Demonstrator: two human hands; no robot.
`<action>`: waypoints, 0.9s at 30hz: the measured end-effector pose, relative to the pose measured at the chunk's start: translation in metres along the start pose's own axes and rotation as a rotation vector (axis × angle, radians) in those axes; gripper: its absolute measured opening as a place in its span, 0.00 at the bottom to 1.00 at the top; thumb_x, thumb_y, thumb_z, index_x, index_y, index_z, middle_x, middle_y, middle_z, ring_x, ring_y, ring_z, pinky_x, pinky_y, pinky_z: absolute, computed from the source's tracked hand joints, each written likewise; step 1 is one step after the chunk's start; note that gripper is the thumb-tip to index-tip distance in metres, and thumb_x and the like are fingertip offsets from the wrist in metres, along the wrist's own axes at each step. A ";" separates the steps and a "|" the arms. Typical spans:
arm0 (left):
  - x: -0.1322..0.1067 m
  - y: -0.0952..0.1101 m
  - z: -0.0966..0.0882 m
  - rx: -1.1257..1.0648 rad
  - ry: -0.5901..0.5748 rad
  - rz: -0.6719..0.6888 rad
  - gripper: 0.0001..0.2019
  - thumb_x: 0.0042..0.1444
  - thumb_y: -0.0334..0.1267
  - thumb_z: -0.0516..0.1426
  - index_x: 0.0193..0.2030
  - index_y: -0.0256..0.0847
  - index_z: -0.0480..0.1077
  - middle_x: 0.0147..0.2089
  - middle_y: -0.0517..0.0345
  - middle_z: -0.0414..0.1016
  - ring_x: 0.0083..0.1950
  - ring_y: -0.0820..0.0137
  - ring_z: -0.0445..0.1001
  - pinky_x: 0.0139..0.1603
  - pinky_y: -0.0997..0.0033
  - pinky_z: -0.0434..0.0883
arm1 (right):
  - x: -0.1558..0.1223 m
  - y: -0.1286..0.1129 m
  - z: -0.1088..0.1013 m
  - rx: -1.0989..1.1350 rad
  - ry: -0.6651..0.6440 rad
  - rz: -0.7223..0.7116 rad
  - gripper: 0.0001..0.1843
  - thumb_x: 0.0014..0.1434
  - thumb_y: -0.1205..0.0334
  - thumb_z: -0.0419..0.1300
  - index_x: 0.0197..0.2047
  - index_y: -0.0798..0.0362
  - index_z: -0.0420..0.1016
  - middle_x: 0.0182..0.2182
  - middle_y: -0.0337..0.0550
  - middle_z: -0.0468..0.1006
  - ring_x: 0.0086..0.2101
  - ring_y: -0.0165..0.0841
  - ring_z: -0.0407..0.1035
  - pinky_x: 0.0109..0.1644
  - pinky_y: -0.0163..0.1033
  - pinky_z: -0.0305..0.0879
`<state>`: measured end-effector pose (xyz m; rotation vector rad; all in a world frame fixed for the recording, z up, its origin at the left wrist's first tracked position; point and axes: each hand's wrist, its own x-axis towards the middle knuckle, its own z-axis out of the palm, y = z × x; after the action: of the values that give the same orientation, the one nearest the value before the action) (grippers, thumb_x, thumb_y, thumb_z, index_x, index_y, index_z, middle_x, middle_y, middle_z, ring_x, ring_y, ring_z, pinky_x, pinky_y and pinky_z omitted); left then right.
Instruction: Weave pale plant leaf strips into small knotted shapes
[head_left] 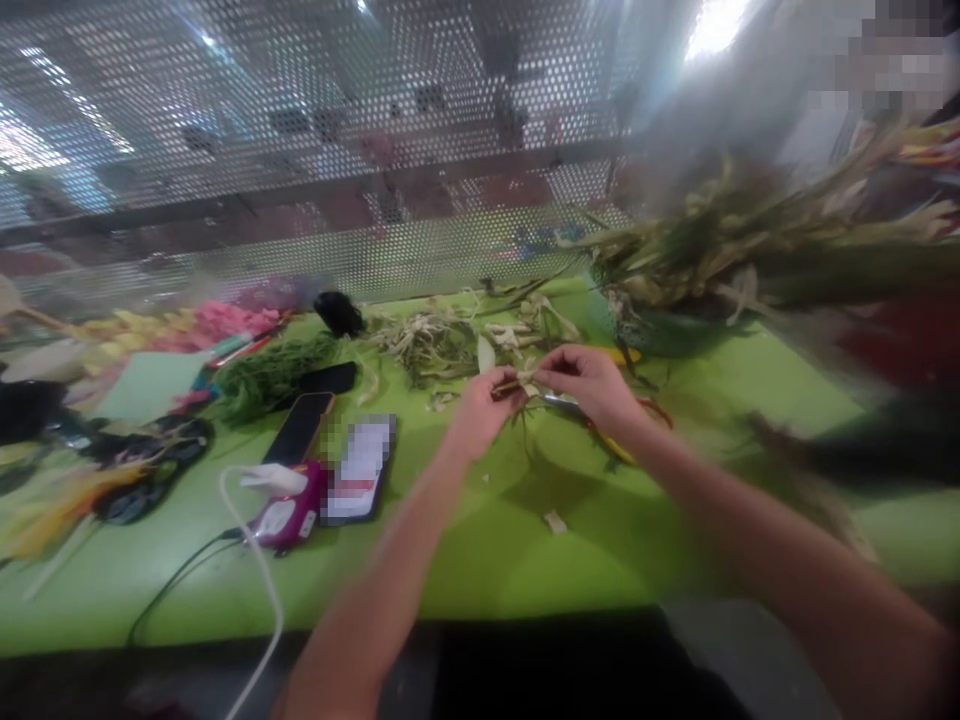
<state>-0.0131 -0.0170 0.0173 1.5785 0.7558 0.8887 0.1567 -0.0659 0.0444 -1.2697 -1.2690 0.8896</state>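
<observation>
My left hand (480,408) and my right hand (592,385) meet over the green table (525,560), both pinching a small pale-green stem piece (523,383) between their fingertips. Thin dark roots or stalks hang from it toward the table. Something yellow and red, perhaps scissor handles (630,452), lies under my right wrist. A heap of trimmed leaves and husks (450,340) lies just beyond my hands.
A big blurred bundle of long-stemmed flowers (765,250) fills the right. Two phones (300,425), a power bank with white cable (289,515), green sprigs (270,370), pink and yellow flowers (187,325) and black tape rolls (142,480) lie left. A perforated metal screen (337,150) backs the table.
</observation>
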 end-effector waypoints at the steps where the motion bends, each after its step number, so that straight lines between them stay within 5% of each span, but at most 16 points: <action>1: -0.001 0.002 0.001 0.004 -0.005 0.008 0.15 0.49 0.41 0.65 0.42 0.38 0.76 0.41 0.54 0.79 0.41 0.69 0.74 0.47 0.70 0.69 | 0.000 0.001 0.000 -0.001 -0.005 0.007 0.11 0.48 0.56 0.68 0.30 0.54 0.75 0.25 0.39 0.74 0.25 0.28 0.65 0.29 0.36 0.61; 10: -0.004 0.008 0.006 0.078 0.027 0.052 0.15 0.54 0.48 0.61 0.41 0.38 0.77 0.39 0.54 0.78 0.40 0.69 0.73 0.45 0.70 0.67 | -0.002 0.001 0.001 0.006 0.022 -0.015 0.09 0.49 0.58 0.66 0.29 0.55 0.74 0.23 0.38 0.74 0.25 0.27 0.64 0.30 0.35 0.60; 27: -0.002 0.006 0.006 -0.075 0.110 -0.041 0.13 0.45 0.45 0.67 0.35 0.38 0.78 0.35 0.57 0.79 0.36 0.72 0.72 0.40 0.74 0.67 | -0.004 -0.001 0.002 -0.095 0.005 -0.120 0.05 0.51 0.61 0.64 0.30 0.54 0.75 0.27 0.39 0.77 0.29 0.30 0.69 0.34 0.36 0.65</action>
<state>-0.0095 -0.0227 0.0219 1.4526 0.8198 0.9691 0.1543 -0.0700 0.0440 -1.2549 -1.3818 0.7480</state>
